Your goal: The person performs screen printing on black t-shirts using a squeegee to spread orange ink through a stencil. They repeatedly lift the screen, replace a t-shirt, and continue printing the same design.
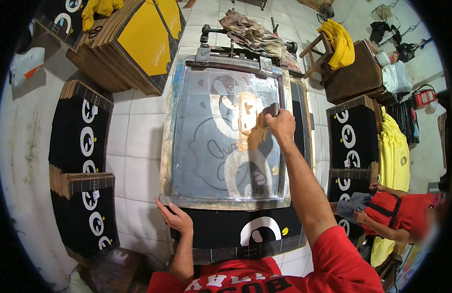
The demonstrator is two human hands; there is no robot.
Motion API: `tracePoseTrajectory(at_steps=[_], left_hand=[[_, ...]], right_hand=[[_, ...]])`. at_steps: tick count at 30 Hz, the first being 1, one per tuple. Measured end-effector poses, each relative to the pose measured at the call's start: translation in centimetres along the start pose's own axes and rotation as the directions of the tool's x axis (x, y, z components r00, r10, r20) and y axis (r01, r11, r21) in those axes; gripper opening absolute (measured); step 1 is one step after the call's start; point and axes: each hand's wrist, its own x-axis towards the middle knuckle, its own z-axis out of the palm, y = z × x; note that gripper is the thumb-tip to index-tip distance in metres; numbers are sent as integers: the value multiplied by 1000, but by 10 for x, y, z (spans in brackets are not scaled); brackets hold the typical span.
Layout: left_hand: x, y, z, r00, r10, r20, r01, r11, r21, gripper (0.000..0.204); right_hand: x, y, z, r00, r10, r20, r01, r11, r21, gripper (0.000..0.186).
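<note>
My right hand (pixel 283 123) grips a dark squeegee (pixel 269 110) on a screen printing frame (pixel 182 201) in front of me. Light orange-tan ink (pixel 248 124) lies in a streak on the grey mesh, which shows a large pale curved design and dark outlines. My left hand (pixel 179 219) is open, fingers apart, by the frame's lower left corner; whether it touches the frame is unclear. Beneath the screen, a black printing board (pixel 206 229) carries a white printed figure and a small yellow mark. A metal clamp bar (pixel 233 65) runs along the frame's far edge.
Stacked black printed panels stand left (pixel 64 132) and right (pixel 336 136). Yellow-topped boards (pixel 144 44) are at back left. A wooden stool (pixel 314 58) with yellow cloth, a pile of stained rags (pixel 248 31) and draped yellow fabric (pixel 399 127) are around. A co-worker (pixel 407 217) in red is at the right.
</note>
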Motion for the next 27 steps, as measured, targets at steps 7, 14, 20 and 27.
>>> tracePoseTrajectory(at_steps=[7,14,20,27], left_hand=[[-2,-1,2,1000,0,-12,0,1000,31,54],[-1,0,1,1000,-9,17,8,1000,30,55],[-1,-1,0,1000,-7,27,6,1000,29,54],[-2,-4,2,1000,14,15,-15,998,60,54]], right_hand=[[31,-12,22,957,-288,28,286,956,60,36],[54,-23,23,656,-749,88,749,661,41,25],[36,0,3,595,-768,239,778,624,67,25],[64,-17,25,599,-800,8,799,599,53,24]])
